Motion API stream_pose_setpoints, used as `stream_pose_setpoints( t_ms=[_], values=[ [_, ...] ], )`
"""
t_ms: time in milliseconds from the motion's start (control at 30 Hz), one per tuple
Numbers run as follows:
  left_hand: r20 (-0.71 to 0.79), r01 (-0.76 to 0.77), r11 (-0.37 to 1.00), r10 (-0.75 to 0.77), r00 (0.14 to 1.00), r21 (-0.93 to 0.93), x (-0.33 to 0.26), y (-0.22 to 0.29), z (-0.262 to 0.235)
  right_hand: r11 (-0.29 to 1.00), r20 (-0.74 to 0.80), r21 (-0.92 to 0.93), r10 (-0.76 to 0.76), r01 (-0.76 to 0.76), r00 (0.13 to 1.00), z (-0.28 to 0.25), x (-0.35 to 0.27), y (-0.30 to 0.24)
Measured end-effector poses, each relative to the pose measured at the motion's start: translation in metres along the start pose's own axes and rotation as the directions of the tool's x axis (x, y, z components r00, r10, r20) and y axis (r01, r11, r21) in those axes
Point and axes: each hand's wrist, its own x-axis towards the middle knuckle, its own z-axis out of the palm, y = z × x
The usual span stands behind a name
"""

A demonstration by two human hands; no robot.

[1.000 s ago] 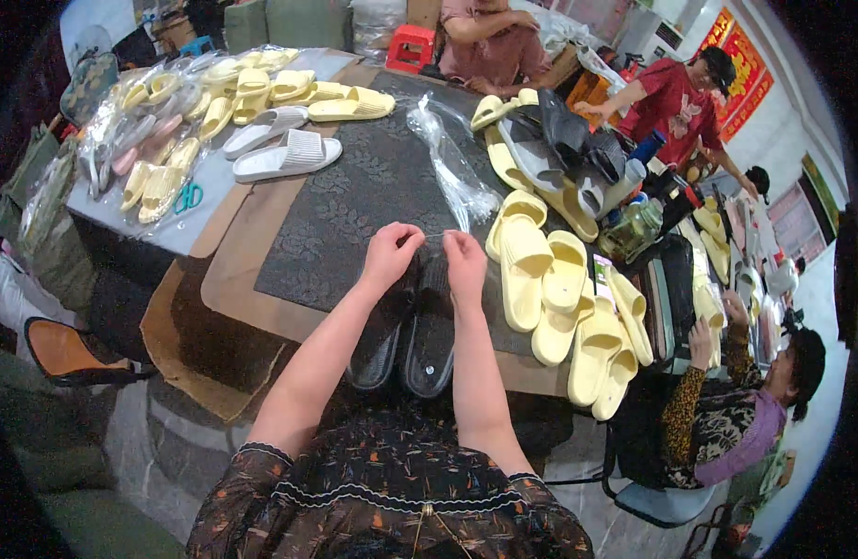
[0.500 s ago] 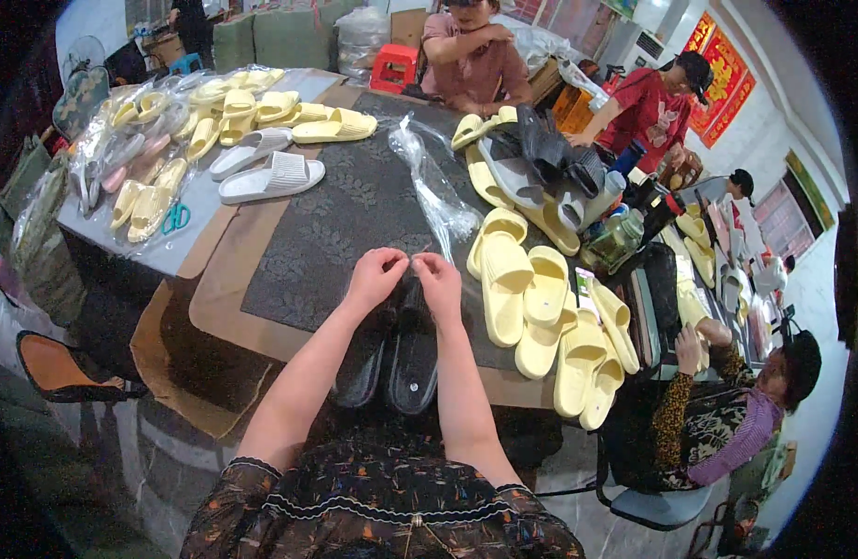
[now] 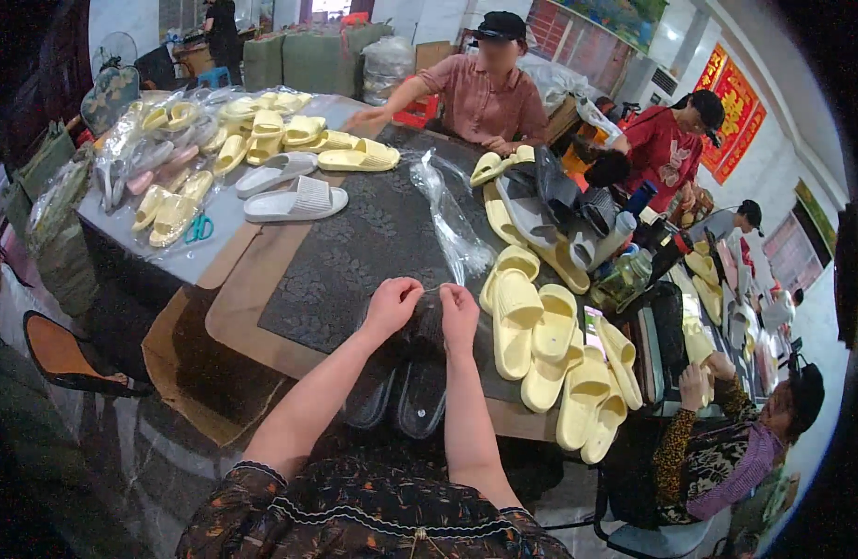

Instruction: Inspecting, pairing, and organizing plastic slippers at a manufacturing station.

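My left hand (image 3: 394, 307) and my right hand (image 3: 459, 318) are pinched close together over the near edge of the table. A thin pale strand (image 3: 432, 289) runs between their fingertips, perhaps a string or tie; its exact kind is too small to tell. Under my wrists lies a pair of black slippers (image 3: 418, 405), partly covered by my hands and forearms. Just beyond my right hand, clear plastic bags (image 3: 440, 205) stretch in a bunch across the dark patterned mat (image 3: 345, 224). Yellow slippers (image 3: 516, 321) are stacked to the right of that hand.
Grey slippers (image 3: 296, 199), teal scissors (image 3: 199, 229) and bagged yellow slippers (image 3: 179, 207) lie on the left. A glass jar (image 3: 624, 279) and bottles stand right, near a black slipper pile (image 3: 557, 186). Co-workers sit across and at right. An open cardboard box (image 3: 205, 363) hangs below the left edge.
My hands have moved slightly apart, and the strand now shows between them. The view has shifted a little. The person across has stretched an arm out over the table toward the left.
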Motion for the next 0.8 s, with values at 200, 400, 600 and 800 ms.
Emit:
stream_pose_setpoints(
  t_ms=[200,400,600,800],
  values=[
    [0.049,0.03,0.999,-0.03,0.998,-0.013,0.0,0.003,-0.002,0.984,0.147,-0.171,-0.013,0.038,0.989,-0.004,0.001,0.0],
    [-0.003,-0.005,0.999,0.005,1.0,-0.049,-0.003,0.003,-0.002,0.98,0.157,-0.2,0.046,-0.014,0.987,-0.001,-0.002,-0.004],
    [0.033,0.052,0.998,-0.051,0.998,-0.042,0.0,0.003,0.001,1.0,0.003,-0.002,0.005,-0.005,1.0,-0.008,0.001,0.009],
    [0.056,0.023,1.0,-0.023,0.998,0.012,-0.001,0.004,-0.003,0.979,0.134,-0.2,-0.02,0.046,0.991,0.0,0.0,0.002]
  ],
)
